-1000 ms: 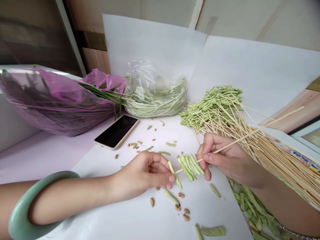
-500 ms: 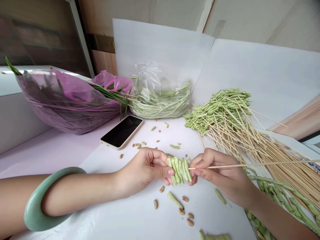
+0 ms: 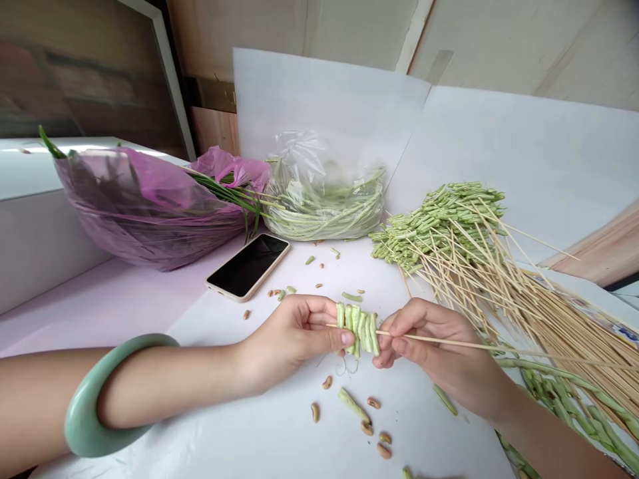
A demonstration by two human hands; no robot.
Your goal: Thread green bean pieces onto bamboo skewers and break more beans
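Observation:
My left hand (image 3: 304,336), with a green bangle on the wrist, pinches the left end of a row of folded green bean pieces (image 3: 360,327). A thin wooden skewer (image 3: 464,343) runs through the row, its tip showing just past the left side near my left fingers. My right hand (image 3: 424,339) grips the skewer between thumb and fingers close to the right end of the beans. The skewer's rear part extends to the right edge of the view. Loose brown bean seeds (image 3: 367,428) and a short pod piece (image 3: 353,404) lie below my hands.
A phone (image 3: 248,265) lies behind my left hand. A purple bag (image 3: 150,206) with green stalks and a clear bag of long beans (image 3: 324,206) stand at the back. Finished bean skewers (image 3: 444,213) are piled at right, beside bare skewers (image 3: 574,332) and loose long beans (image 3: 574,406).
The skewer's tip now pokes out at the left of the bean row. Its rear part has tilted lower to the right. The whole view has shifted slightly.

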